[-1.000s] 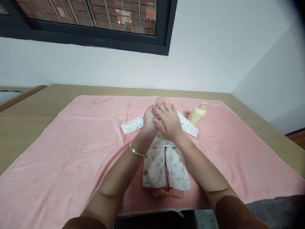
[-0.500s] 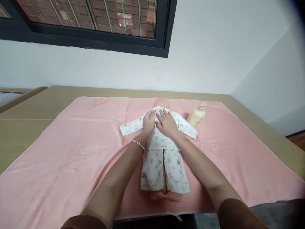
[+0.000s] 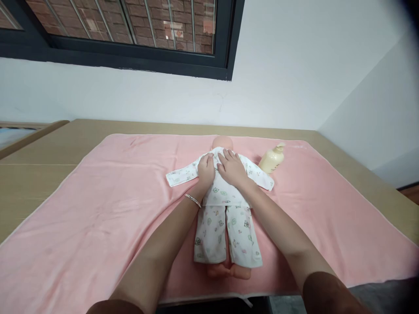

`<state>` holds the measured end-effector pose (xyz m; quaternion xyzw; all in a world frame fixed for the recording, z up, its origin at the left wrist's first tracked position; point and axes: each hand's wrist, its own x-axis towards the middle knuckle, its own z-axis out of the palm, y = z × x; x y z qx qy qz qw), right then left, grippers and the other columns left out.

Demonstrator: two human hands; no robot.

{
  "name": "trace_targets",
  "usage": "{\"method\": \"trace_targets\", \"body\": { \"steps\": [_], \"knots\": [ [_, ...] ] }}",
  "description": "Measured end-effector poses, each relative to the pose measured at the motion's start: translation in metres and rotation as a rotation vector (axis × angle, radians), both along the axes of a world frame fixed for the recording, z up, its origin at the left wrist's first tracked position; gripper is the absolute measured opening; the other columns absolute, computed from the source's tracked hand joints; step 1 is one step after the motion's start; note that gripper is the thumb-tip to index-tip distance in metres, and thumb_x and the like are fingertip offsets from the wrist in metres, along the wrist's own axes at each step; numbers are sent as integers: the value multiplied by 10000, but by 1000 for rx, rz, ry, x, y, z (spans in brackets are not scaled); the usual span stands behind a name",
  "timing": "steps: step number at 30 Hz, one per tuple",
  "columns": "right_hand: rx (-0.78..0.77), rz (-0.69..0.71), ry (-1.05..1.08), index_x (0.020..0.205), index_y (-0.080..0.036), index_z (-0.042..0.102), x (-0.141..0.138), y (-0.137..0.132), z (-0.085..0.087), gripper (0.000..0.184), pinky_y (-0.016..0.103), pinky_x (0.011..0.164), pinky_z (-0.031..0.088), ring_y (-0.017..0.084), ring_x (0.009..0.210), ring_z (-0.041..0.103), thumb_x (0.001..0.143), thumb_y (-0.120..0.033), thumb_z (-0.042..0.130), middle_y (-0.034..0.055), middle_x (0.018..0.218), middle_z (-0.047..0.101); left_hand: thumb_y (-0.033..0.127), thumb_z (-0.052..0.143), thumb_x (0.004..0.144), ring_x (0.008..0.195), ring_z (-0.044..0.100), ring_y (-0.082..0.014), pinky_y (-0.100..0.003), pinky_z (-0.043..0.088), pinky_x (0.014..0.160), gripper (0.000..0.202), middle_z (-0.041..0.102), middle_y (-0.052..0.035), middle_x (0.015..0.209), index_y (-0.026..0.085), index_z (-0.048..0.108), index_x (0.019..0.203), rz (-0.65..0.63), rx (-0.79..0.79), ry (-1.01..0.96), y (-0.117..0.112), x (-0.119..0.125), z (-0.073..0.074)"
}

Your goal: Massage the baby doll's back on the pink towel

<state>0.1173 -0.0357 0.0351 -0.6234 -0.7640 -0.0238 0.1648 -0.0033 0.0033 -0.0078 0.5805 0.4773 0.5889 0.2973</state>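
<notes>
A baby doll (image 3: 223, 142) lies on a pink towel (image 3: 98, 209), dressed in a white printed shirt (image 3: 225, 192) and matching trousers (image 3: 225, 235). Its feet (image 3: 229, 271) stick out near me. My left hand (image 3: 206, 169) rests flat on the doll's upper body, fingers together, a bracelet (image 3: 192, 200) on the wrist. My right hand (image 3: 231, 167) lies flat beside it on the shirt near the collar, fingers stretched out. Neither hand holds anything.
A cream pump bottle (image 3: 271, 159) stands on the towel just right of the doll's sleeve. The towel covers a wooden table (image 3: 39, 157) against a white wall. A dark-framed window (image 3: 131, 35) is above.
One second ago both hands were raised and pressed together above the doll's chest. They have come down and now lie flat on the doll's shirt.
</notes>
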Motion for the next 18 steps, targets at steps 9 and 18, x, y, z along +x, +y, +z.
{"method": "trace_targets", "body": {
  "steps": [9, 18],
  "knots": [
    [143, 0, 189, 1392, -145, 581, 20, -36, -16, 465, 447, 1221, 292, 248, 1461, 371, 1010, -297, 363, 92, 1512, 484, 339, 380, 988, 1079, 635, -202, -363, 464, 1036, 327, 722, -71, 1084, 209, 680, 985, -17, 28, 0, -4, 3, 1],
    [95, -40, 111, 1411, -178, 564, 12, 1, -8, 471, 539, 1194, 267, 319, 1437, 389, 992, -330, 414, 140, 1524, 458, 315, 414, 970, 1125, 625, -200, -359, 440, 1076, 299, 717, -72, 1119, 205, 692, 963, -16, 38, 31, -1, 1, -1]
  ]
}}
